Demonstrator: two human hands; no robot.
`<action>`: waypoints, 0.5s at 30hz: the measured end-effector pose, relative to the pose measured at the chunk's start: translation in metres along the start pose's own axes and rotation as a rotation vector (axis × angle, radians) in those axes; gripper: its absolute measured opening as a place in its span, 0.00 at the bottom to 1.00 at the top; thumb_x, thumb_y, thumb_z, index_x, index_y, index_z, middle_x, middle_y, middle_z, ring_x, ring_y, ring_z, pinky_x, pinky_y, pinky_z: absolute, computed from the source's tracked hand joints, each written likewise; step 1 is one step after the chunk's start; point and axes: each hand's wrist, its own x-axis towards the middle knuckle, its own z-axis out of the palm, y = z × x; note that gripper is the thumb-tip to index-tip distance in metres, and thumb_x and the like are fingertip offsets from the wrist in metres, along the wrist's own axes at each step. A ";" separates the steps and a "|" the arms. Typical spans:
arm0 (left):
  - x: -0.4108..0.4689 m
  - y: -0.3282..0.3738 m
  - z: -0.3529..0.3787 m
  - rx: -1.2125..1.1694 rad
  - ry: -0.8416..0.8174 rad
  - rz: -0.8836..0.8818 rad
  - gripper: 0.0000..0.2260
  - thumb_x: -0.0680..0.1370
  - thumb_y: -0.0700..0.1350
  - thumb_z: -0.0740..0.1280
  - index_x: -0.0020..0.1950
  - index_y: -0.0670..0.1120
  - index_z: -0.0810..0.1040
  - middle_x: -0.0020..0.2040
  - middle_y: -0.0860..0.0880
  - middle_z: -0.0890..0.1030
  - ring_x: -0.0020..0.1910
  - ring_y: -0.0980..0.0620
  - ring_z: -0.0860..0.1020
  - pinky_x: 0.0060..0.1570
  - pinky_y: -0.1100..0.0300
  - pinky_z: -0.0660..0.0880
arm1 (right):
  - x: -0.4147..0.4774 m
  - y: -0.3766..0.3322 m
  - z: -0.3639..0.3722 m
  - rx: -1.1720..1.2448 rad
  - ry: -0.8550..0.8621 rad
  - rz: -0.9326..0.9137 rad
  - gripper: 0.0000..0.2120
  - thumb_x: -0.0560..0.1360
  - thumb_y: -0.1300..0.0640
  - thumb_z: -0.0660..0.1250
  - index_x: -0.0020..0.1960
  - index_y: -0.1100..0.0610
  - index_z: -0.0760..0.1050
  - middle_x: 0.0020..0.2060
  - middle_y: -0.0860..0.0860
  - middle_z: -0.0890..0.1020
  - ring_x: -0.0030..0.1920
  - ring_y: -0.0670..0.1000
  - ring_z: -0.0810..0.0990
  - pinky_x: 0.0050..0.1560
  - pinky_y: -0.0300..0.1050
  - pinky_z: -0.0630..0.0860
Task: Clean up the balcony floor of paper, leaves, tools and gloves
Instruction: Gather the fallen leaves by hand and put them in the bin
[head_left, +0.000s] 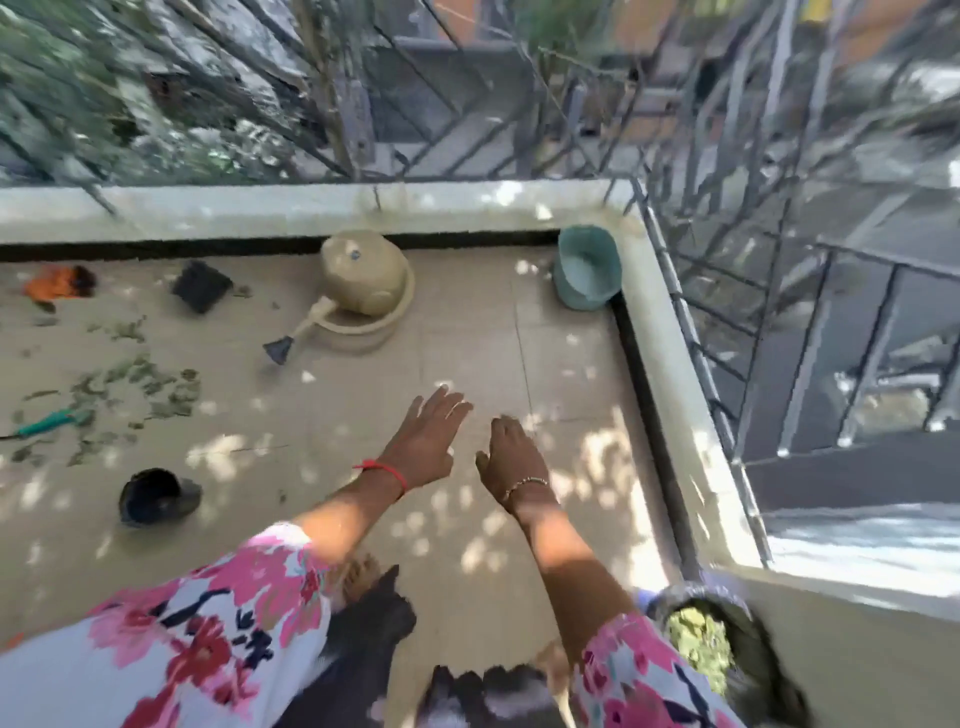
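While left hand (426, 436) and right hand (511, 457) are held out empty with fingers straight over open floor (467, 322), leaves (140, 384) scattered toward the left edge, green-handled tool (47, 422) laid among them, orange glove (57, 283) by the far edge, teal pot (587, 270) set in the far right corner

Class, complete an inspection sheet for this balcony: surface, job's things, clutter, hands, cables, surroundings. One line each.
Surface: tiled floor, sun-dappled, edged by a low ledge.
Job's things: leaves scattered at left; green-handled tool among them; orange glove near the ledge; no paper seen.
Clutter: watering can, square black pot, round black pot on its side, teal pot in the corner, bin holding greenery.
Hands: left hand and right hand open, over the floor, holding nothing.
Cables: nothing seen.
Surroundings: metal railing above the ledge; blurred plants beyond.
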 end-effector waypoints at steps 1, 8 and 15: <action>-0.019 -0.028 -0.022 -0.003 0.033 -0.061 0.32 0.76 0.39 0.61 0.77 0.46 0.51 0.78 0.50 0.48 0.77 0.50 0.43 0.73 0.52 0.41 | 0.005 -0.035 -0.013 -0.051 -0.012 -0.064 0.24 0.79 0.56 0.57 0.71 0.64 0.56 0.72 0.59 0.59 0.73 0.55 0.56 0.71 0.45 0.55; -0.137 -0.172 -0.122 -0.091 0.169 -0.429 0.32 0.76 0.40 0.61 0.77 0.47 0.50 0.78 0.48 0.47 0.77 0.48 0.42 0.73 0.49 0.39 | 0.029 -0.246 -0.062 -0.269 -0.010 -0.432 0.21 0.78 0.57 0.57 0.68 0.64 0.60 0.67 0.59 0.65 0.67 0.57 0.65 0.65 0.46 0.62; -0.223 -0.266 -0.160 -0.171 0.364 -0.714 0.31 0.75 0.38 0.62 0.76 0.46 0.55 0.77 0.49 0.52 0.77 0.50 0.47 0.73 0.49 0.44 | 0.036 -0.409 -0.052 -0.451 -0.084 -0.814 0.20 0.78 0.56 0.56 0.68 0.63 0.61 0.68 0.57 0.65 0.66 0.58 0.68 0.63 0.51 0.66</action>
